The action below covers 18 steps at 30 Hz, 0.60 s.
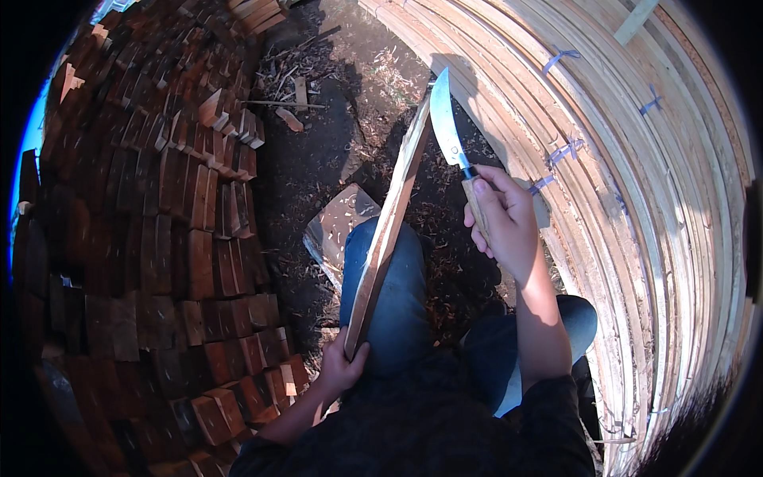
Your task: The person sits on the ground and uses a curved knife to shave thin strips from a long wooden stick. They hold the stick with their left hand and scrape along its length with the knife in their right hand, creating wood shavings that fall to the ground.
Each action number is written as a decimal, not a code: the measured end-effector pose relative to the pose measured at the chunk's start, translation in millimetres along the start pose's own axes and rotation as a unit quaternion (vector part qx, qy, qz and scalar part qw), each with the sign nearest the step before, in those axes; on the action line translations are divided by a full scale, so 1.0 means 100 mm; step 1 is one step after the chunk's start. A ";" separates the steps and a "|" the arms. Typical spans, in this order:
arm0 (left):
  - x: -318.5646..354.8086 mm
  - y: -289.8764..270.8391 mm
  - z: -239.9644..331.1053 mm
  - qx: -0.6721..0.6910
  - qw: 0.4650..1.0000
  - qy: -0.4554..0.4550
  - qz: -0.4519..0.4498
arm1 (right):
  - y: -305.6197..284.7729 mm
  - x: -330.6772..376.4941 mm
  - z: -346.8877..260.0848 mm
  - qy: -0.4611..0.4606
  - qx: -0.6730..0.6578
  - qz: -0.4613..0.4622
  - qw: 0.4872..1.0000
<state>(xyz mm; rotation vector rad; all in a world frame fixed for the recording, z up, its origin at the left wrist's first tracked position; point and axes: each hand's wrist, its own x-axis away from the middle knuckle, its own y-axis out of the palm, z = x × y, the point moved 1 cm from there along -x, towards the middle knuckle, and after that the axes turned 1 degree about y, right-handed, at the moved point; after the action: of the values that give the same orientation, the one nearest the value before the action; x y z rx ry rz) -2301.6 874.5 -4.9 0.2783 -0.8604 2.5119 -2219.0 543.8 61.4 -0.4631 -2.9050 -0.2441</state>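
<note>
While the left hand [343, 367] is closed around the near end of the long pale wooden slat [387, 226], the slat's long axis runs over the knee toward 1 o'clock. At its far end, the right hand [502, 226] is fisted on the wooden handle of a broad steel-bladed knife [447, 121], blade pointing to 12 o'clock just beside the slat's tip.

The ground [318, 171] is dark dirt. Little wood chips and thin sticks [290, 75] lie all over it, most of them near the top. A big stack of short reddish wood blocks [159, 238] sits on the dirt on the left side. A tall pile of long pale wood strips [636, 199] lies on the right side. A flat grey slab [338, 226] with light shavings on it rests on the dirt in the middle, between the two piles.
</note>
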 end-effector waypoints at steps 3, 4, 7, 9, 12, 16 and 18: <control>-0.01 0.01 -0.05 -0.001 1.000 0.020 0.003 | 0.04 0.16 0.01 0.020 -0.004 -0.001 1.000; -0.01 0.01 -0.05 0.003 1.000 0.024 0.006 | 0.06 0.23 0.03 0.023 -0.007 -0.001 1.000; 0.00 0.02 -0.04 0.008 0.999 0.028 0.014 | 0.09 0.46 0.02 0.052 -0.019 -0.022 0.998; 0.02 0.02 -0.06 0.002 1.000 0.020 0.019 | 0.06 0.62 0.06 0.080 -0.029 -0.045 0.995; 0.01 0.03 -0.01 0.006 1.000 0.006 0.016 | 0.05 0.84 0.11 0.123 -0.036 -0.082 0.988; 0.00 0.04 -0.03 0.023 0.999 -0.039 -0.005 | 0.07 0.94 0.16 0.119 -0.068 -0.096 0.986; 0.02 0.05 -0.10 0.024 0.999 -0.045 0.001 | 0.07 0.90 0.17 0.119 -0.056 -0.104 0.986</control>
<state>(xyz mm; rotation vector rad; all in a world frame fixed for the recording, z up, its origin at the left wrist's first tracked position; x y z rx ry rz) -2306.4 878.4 -14.6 0.4087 -0.8363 2.5410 -2303.5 579.7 64.4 -0.1322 -2.7110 -0.4629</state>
